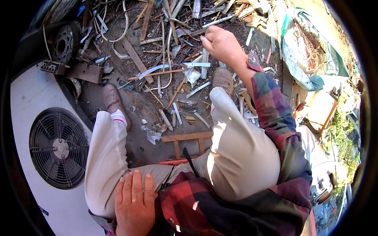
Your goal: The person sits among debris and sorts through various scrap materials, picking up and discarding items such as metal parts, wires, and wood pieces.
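Note:
My left hand [135, 202] lies flat on my left thigh, its fingers stretched out, holding nothing. My right hand [223, 44] is raised ahead of me over the scrap-strewn ground. Its fingers are curled closed, and whatever may be inside them is hidden. Below and around it lie thin wood strips and broken sticks, among them a short pale slat [205, 63]. A crumpled piece of clear plastic [192, 75] sits to the left of that slat, near my right shoe [223, 80].
To my left stands a white outdoor fan unit [23, 118] with a round black grille. A rusty metal block [87, 72] is at its far end. A wooden frame [185, 137] lies between my legs. At the far right is a green-white sack [295, 51] containing tangled wires [313, 49].

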Available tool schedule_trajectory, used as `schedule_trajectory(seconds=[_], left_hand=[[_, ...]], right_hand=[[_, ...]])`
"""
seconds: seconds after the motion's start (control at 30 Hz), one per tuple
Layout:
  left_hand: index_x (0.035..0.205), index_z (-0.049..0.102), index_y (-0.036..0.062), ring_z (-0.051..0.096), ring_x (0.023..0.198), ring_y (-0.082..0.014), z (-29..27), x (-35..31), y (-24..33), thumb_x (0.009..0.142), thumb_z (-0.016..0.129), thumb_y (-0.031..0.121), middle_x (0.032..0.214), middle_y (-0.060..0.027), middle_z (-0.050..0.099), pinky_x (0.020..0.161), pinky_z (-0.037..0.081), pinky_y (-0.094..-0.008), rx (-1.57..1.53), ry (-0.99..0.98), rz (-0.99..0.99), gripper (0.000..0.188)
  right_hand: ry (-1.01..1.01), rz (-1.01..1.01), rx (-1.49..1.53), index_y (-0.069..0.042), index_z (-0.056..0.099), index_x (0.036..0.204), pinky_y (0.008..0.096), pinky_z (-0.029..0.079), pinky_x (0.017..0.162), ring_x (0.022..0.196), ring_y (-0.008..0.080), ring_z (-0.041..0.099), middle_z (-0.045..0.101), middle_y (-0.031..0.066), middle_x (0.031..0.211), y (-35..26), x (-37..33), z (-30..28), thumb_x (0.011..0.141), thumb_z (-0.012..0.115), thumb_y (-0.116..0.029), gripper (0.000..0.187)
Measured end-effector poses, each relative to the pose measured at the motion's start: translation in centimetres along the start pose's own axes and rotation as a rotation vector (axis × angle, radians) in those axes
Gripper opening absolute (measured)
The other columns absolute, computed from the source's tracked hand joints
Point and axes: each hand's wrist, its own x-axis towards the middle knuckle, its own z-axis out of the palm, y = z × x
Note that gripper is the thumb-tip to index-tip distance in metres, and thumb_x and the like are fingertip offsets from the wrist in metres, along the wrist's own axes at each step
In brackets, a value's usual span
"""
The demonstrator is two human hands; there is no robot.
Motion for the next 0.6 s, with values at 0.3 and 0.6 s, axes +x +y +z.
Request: schedule_trajectory(seconds=[0.3,0.6], left_hand=[[0.119,0.052,-0.0024,0.056,0.108,-0.0375,-0.1,0.0,-0.2,0.068,0.068,0.015,0.122,-0.0222,0.054,0.092,0.045,-0.0491,0.004,-0.015,0.002,0.056],[0.120,0.051,-0.0025,0.056,0.108,-0.0382,-0.1,0.0,-0.2,0.068,0.068,0.016,0.123,-0.0225,0.053,0.092,0.045,-0.0496,-0.001,-0.025,0.003,0.058]], right_hand=[[-0.124,-0.230,-0.147,-0.007,0.062,0.099,0.0360,0.053,0.077,0.095,0.0260,0.058,0.058,0.0072,0.100,3.2,-1.9,8.0,0.081,0.063,-0.017,0.021],[-0.112,-0.355,-0.191,-0.008,0.061,0.091,0.0341,0.050,0.078,0.093,0.0251,0.055,0.055,0.0070,0.095,3.3,-0.2,9.5,0.076,0.056,-0.009,0.015]])
